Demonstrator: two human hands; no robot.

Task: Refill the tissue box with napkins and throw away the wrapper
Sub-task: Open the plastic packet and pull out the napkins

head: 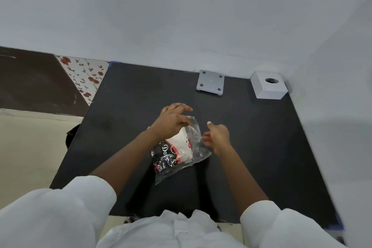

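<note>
A crinkled clear plastic wrapper (179, 151) of white napkins (182, 144) is pinched by the left hand (173, 122) above a matte black table (251, 147). The right hand (218, 137) is spread beside it. A white cube-shaped tissue box (268, 87) is set at the far corner.

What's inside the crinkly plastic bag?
Inside the plastic wrapper is a white stack of napkins. The black printed part and the left hand cover some of the stack, so the number is hidden.

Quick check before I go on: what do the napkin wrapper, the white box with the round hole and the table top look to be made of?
Napkin wrapper: thin clear plastic film, glossy, crinkled, printed black at one end.
White box: looks like rigid plastic or painted board, smooth matte; cannot tell which.
Table top: flat matte black, probably laminate or painted board; no grain visible.
</note>
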